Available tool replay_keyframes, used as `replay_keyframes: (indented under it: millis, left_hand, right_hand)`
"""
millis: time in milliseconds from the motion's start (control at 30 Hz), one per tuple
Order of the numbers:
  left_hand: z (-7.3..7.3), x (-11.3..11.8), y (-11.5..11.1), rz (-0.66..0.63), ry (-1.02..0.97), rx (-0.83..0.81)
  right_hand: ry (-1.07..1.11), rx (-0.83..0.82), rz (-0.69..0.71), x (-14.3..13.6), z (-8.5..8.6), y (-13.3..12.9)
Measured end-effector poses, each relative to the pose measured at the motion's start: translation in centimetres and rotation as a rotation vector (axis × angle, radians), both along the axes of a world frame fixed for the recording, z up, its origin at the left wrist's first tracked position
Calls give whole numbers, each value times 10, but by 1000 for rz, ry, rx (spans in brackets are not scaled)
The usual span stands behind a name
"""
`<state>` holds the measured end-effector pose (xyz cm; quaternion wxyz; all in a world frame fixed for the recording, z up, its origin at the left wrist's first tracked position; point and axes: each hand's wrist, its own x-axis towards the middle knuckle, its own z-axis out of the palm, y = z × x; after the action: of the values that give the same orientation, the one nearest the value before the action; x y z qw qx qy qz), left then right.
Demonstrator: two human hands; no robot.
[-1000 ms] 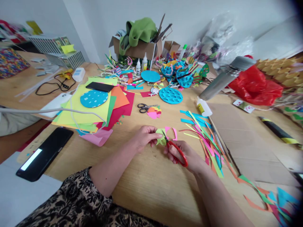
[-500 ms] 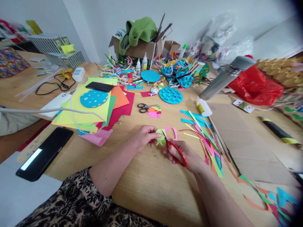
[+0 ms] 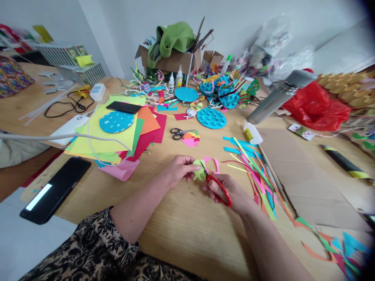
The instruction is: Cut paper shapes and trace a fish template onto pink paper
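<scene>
Between thumb and fingers, my left hand (image 3: 183, 168) pinches a small light-green paper piece (image 3: 199, 174) with a star-like lower edge. My right hand (image 3: 224, 187) is closed round the handles of red-handled scissors (image 3: 223, 192). The scissor blades lie against the green paper's upper right side; whether they are parted is too small to tell. Just beyond the blades lies a pink paper scrap (image 3: 216, 165) with a cut-out edge. Farther back rest black-handled scissors (image 3: 177, 134) and several small cut shapes, including a pink fish (image 3: 190, 143).
Coloured paper sheets (image 3: 96, 144), with a dark phone (image 3: 124, 107) on top, lie left. Another phone (image 3: 55, 190) sits near the front left, beside another person's arm (image 3: 20, 175). Paper strips (image 3: 258, 171), a glue bottle (image 3: 253, 132), a steel flask (image 3: 278, 97) and cardboard (image 3: 304, 175) occupy the right.
Almost nothing differs. Both hands, the green paper and the red scissors keep the same place; at far left, a patterned multicoloured item has shifted slightly leftward.
</scene>
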<state>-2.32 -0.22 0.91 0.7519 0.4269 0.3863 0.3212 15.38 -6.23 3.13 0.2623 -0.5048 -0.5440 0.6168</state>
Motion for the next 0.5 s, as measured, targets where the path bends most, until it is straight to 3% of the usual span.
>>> replay_keyframes:
  millis: [500]
  left_hand:
    - [-2,0,0,10,24,17]
  right_hand:
    - [11,-2,20,-1,1,0]
